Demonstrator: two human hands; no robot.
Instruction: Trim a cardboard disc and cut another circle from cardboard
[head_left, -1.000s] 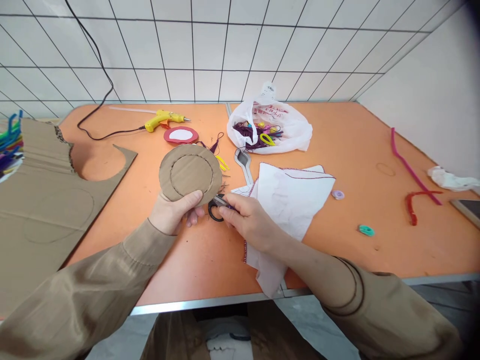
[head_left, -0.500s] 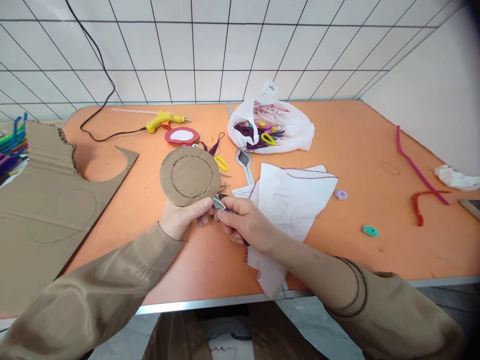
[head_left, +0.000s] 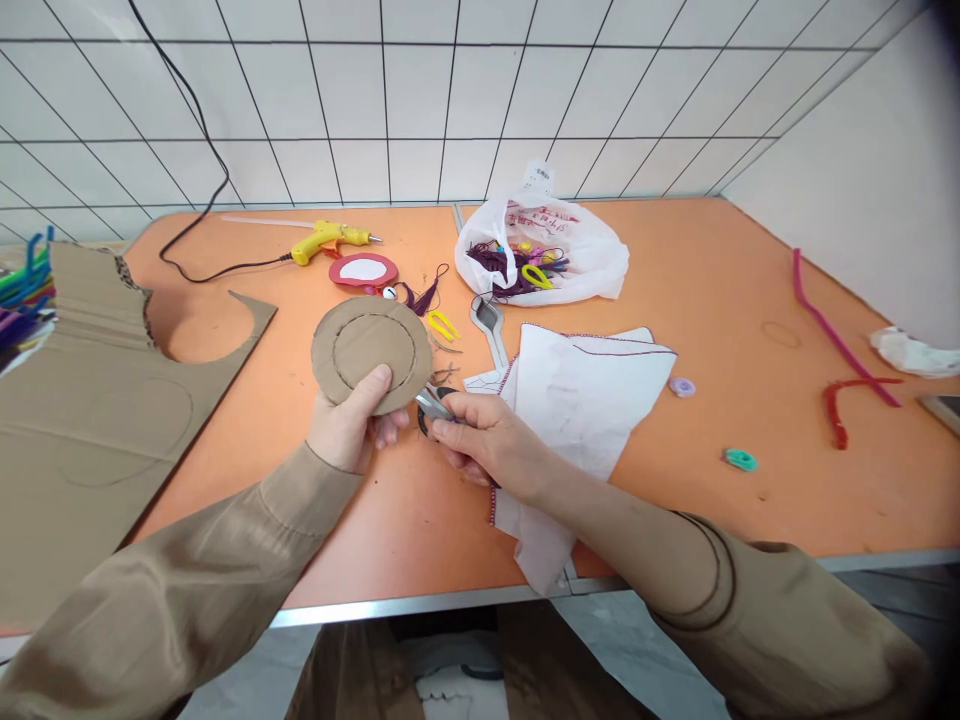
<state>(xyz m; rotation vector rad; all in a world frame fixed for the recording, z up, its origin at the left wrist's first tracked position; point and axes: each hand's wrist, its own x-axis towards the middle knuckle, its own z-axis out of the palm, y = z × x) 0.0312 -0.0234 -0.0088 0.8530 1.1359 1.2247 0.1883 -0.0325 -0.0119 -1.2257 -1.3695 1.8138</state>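
Note:
A round cardboard disc (head_left: 367,345) with a smaller circle scored into its face is held by my left hand (head_left: 349,425), the thumb on top and the fingers underneath. My right hand (head_left: 491,440) is closed on a pair of scissors (head_left: 433,403), whose metal blades point left at the lower right edge of the disc. Part of the scissors is hidden by the fingers. Small brown scraps (head_left: 444,374) lie just beyond the blades. Right of my right hand, a white cloth (head_left: 592,400) with dark red stitched edges lies on the orange table (head_left: 720,300).
Large cut cardboard (head_left: 82,420) covers the left side. Farther back are a corded yellow glue gun (head_left: 330,238), a red-rimmed oval (head_left: 363,270) and a plastic bag (head_left: 585,250) of trinkets. Pipe cleaners (head_left: 840,325) lie at the right.
The disc and my left hand have shifted slightly left, away from the scissors. My left thumb now rests on the disc's face, and more of the scissors shows.

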